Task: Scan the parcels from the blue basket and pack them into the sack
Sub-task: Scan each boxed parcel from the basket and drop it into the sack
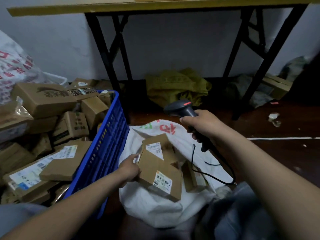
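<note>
With my left fingers pinching the box and my right fingers wrapped round the scanner, I should lay it flat inside the sack.

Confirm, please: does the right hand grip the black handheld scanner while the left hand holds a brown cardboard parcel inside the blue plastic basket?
Not quite: in the head view the left hand holds the brown cardboard parcel over the white woven sack, beside the blue plastic basket; the rest stands.
</note>
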